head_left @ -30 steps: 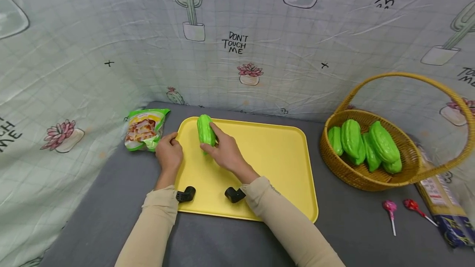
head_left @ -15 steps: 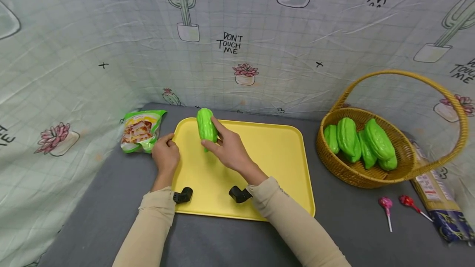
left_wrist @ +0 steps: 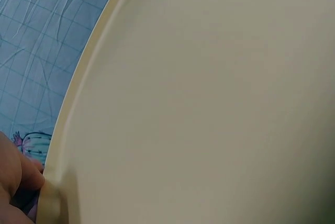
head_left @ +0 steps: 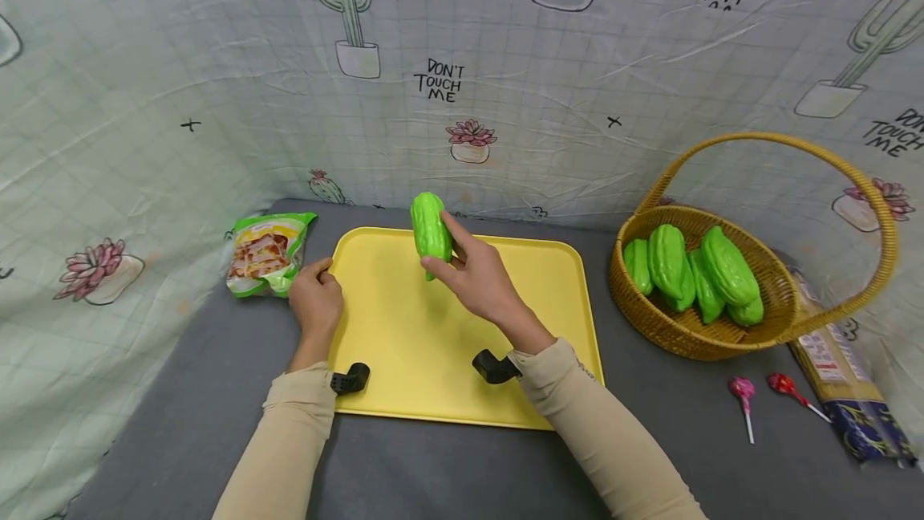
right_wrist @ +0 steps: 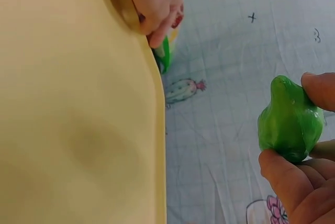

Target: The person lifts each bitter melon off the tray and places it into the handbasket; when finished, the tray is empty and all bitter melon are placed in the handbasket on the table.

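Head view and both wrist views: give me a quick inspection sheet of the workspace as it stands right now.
Surface: grey table top bearing a yellow tray.
Job's things: green gourd held above the tray's far part; more green gourds lie in the wicker basket at right.
Clutter: snack bag left of the tray; two lollipops and a long packet near the basket.
Hands: right hand pinches the gourd; left hand grips the tray's left rim.
Cables: nothing seen.
Surroundings: cactus-print cloth walls the back and sides.
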### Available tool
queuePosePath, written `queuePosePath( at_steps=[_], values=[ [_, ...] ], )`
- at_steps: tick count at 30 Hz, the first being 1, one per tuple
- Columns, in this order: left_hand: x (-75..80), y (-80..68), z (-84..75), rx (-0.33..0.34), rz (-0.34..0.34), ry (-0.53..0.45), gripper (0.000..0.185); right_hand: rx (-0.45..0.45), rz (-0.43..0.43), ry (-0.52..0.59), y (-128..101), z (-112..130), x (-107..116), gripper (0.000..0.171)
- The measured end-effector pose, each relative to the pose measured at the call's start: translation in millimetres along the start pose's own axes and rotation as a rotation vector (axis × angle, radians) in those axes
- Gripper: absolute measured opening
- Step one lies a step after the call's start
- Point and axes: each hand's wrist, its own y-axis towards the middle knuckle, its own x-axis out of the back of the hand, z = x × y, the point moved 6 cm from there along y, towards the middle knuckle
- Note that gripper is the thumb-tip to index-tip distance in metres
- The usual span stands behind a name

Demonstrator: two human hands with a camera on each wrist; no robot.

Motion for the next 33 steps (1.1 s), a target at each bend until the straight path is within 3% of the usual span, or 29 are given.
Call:
queuePosePath(
  at_steps=[33],
  values=[
    [1.6, 0.7, -0.9, 0.009, 0.015, 0.024, 0.038, -0.049, -0.132, -0.071, -33.2, -31.9, 88.8, 0.077]
  ],
)
